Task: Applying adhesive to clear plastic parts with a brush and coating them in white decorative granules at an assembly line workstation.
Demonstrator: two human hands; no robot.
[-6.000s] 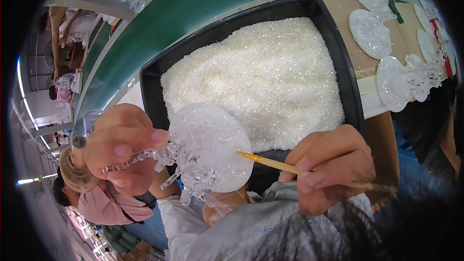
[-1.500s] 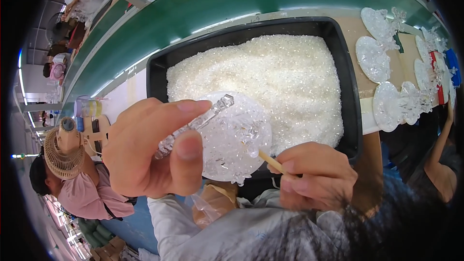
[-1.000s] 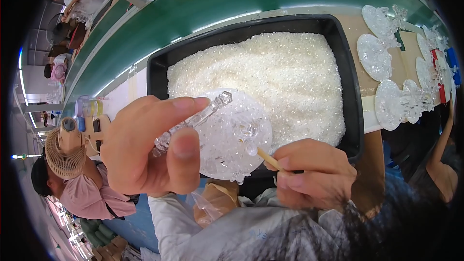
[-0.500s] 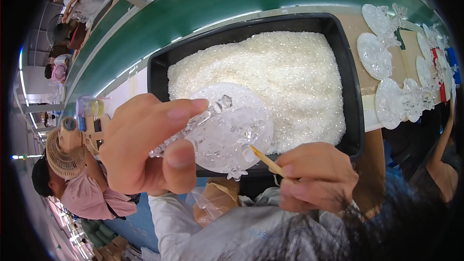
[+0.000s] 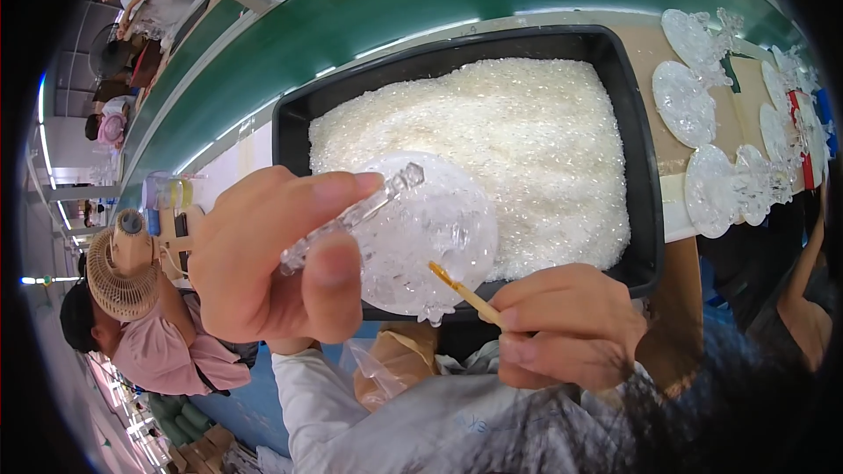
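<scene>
My left hand (image 5: pixel 277 254) pinches a clear, faceted plastic ornament (image 5: pixel 386 196) by its stem, thumb below and index finger above. A round, clear-white disc (image 5: pixel 448 211) belongs to this piece and hangs over the tray, with a small flower-like tip at its lower edge. In my right hand (image 5: pixel 571 325) is a thin wooden stick (image 5: pixel 470 298), gripped near its lower end. Its yellowish-brown tip lies over the lower part of the disc; whether it touches I cannot tell. Behind the disc stands a black tray (image 5: pixel 645 202) of white glittering granules (image 5: pixel 536 140).
Several similar clear ornaments (image 5: pixel 685 104) rest on cardboard at the right. A green conveyor belt (image 5: pixel 395 0) runs behind the tray. At the left are a beige fan (image 5: pixel 127 272), a clear container (image 5: pixel 169 191) and a person in pink (image 5: pixel 171 342). Another person's arm (image 5: pixel 803 285) shows at far right.
The stick's tip has moved left across the disc, along with my right hand. My left hand has turned the ornament slightly.
</scene>
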